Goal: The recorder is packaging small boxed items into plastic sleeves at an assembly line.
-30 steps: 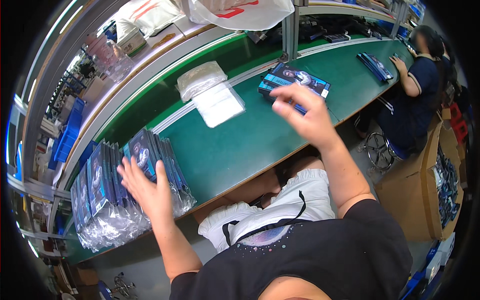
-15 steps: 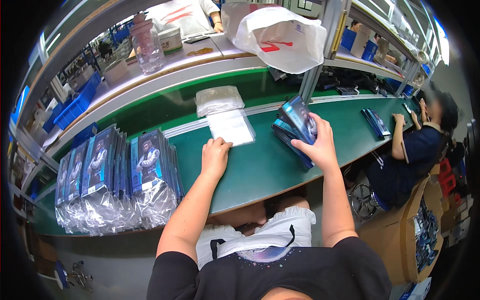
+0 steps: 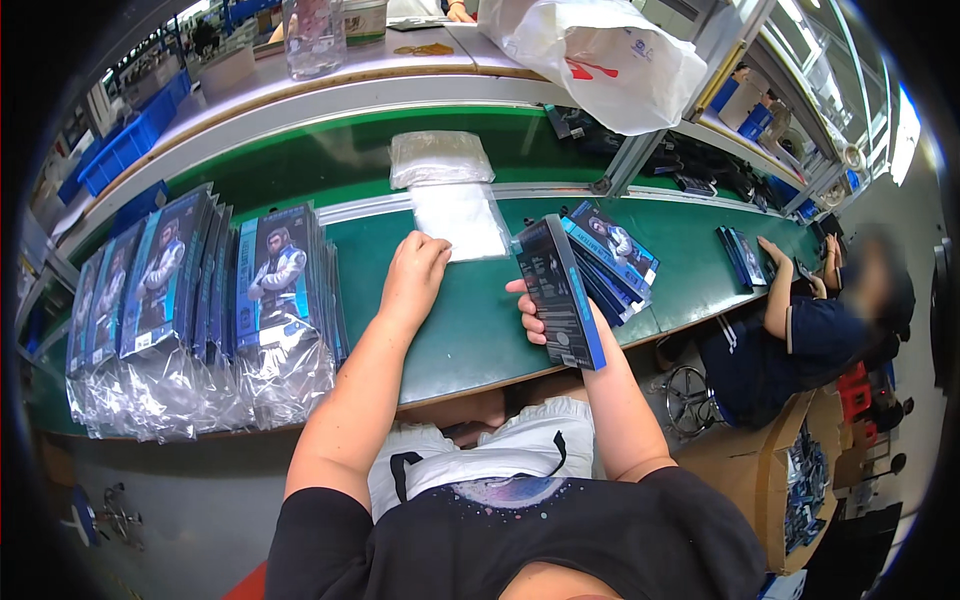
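In my right hand [image 3: 535,318] I grip a slim dark blue box [image 3: 562,295], tilted upright with its printed back and a bright blue side showing. Just behind it, a small fanned pile of similar boxes [image 3: 612,250] lies on the green bench, the top one showing a printed figure. My left hand [image 3: 418,268] is closed, its fingertips pinching the near left corner of a flat clear plastic bag [image 3: 462,222]. Beyond that lies a thicker stack of folded clear bags [image 3: 440,158].
At the left, rows of bagged boxes [image 3: 275,275] stand upright. A shelf [image 3: 400,75] spans the back, bearing a white plastic bag [image 3: 610,60] and a clear jar [image 3: 315,40]. To the right, a seated co-worker [image 3: 800,330] handles boxes beside a large carton [image 3: 745,480].
My right hand has lifted one box off the pile and brought it nearer, turning its back into view. My left hand stays at the bag corner. The whole view has shifted slightly.
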